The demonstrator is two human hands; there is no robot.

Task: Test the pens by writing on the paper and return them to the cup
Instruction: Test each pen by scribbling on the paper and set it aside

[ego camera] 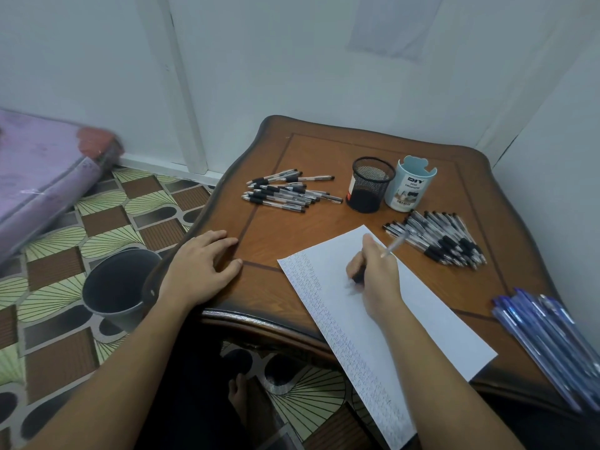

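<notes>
Wooden table (324, 151): right hand (376, 274) grips pen (394, 245), tip indistinct, on paper (422, 319); left hand (198, 271) flat, fingers relaxed.

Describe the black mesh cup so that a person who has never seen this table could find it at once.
Start at the brown wooden table and look to its far half, near the wall. Two holders stand there side by side. The black mesh cup is the left one: dark, see-through wire, while its neighbour, the pale blue organizer, is solid and printed DIY.
</notes>
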